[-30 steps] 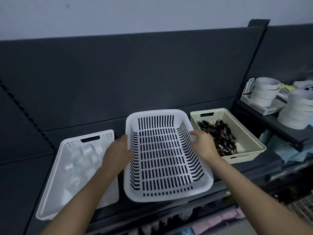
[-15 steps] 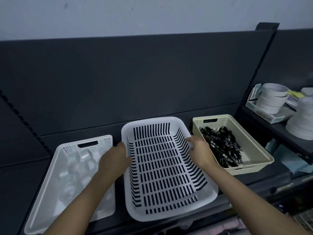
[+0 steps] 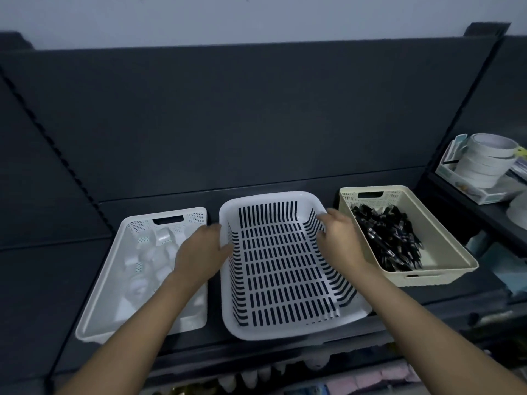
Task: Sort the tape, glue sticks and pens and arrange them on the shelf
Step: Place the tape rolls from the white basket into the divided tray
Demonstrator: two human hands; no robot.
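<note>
An empty white slotted basket (image 3: 281, 323) sits in the middle of the dark shelf (image 3: 285, 196). My left hand (image 3: 201, 252) grips its left wall, thumb towards the inside. Over the right rim my right hand (image 3: 339, 238) curls its fingers. To the left is a white basket (image 3: 114, 283) that contains several clear and white tape rolls (image 3: 155, 252). On the right a cream basket (image 3: 445, 252) holds a pile of black pens (image 3: 390, 238). No glue sticks show.
A neighbouring shelf at the right carries a tray (image 3: 482, 195) with a stack of white tape rolls (image 3: 487, 161). A dark back panel (image 3: 256, 115) rises behind the baskets. Lower shelves with mixed goods (image 3: 370, 377) lie below the front edge.
Held by both hands, the slotted basket has slid back onto the shelf and now lies flatter between the other two baskets.
</note>
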